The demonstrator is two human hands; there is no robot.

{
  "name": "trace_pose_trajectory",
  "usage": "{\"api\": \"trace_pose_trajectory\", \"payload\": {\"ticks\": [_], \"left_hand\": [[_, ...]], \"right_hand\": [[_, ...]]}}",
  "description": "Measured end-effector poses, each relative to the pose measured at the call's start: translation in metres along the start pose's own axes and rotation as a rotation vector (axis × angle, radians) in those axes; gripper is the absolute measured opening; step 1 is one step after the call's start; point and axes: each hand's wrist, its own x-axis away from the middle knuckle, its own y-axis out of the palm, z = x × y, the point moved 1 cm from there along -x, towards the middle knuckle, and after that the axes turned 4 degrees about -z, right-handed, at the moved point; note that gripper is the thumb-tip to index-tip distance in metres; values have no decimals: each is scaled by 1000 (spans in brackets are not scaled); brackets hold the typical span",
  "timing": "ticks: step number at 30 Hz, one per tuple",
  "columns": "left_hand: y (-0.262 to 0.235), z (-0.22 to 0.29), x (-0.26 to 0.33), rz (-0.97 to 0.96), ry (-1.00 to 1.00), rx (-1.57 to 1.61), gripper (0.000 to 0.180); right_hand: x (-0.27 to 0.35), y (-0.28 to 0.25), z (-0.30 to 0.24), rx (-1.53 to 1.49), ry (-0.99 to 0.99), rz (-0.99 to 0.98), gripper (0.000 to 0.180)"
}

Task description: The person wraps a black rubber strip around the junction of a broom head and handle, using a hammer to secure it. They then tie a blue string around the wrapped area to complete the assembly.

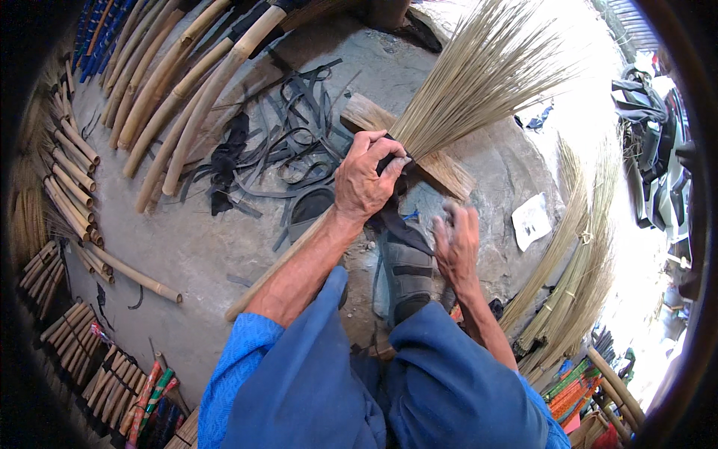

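A grass broom (479,82) lies across a wooden block (449,173), its bristles fanned away to the upper right. My left hand (364,176) is closed around the broom's neck, where black rubber is wrapped. The pale bamboo handle (273,275) runs under my left forearm toward the lower left. A loose black rubber strip (402,228) hangs from the neck across my foot toward my right hand (458,241). That hand is raised beside the strip, fingers loosely bent and thumb apart, slightly blurred. No grip on the strip shows.
Tangled black rubber strips (299,127) lie left of the block. Curved bamboo handles (191,97) stand at upper left, with shorter bamboo pieces (71,176) along the left edge. Tied grass bundles (572,277) and a white paper (531,221) lie to the right. Parked motorbikes (662,157) stand beyond.
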Motion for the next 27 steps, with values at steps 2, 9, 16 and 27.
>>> {"api": "trace_pose_trajectory", "payload": {"ticks": [2, 9, 16, 27], "left_hand": [[0, 2, 0, -4, -8, -15, 19], [1, 3, 0, -10, 6, -10, 19], [-1, 4, -3, -2, -3, -14, 19], [-4, 6, -4, 7, -32, 35, 20]], "right_hand": [[49, -14, 31, 118, 150, -38, 34], [198, -11, 66, 134, 510, -155, 48], [203, -5, 89, 107, 675, -250, 45], [188, -4, 78, 20, 738, -235, 40]]}}
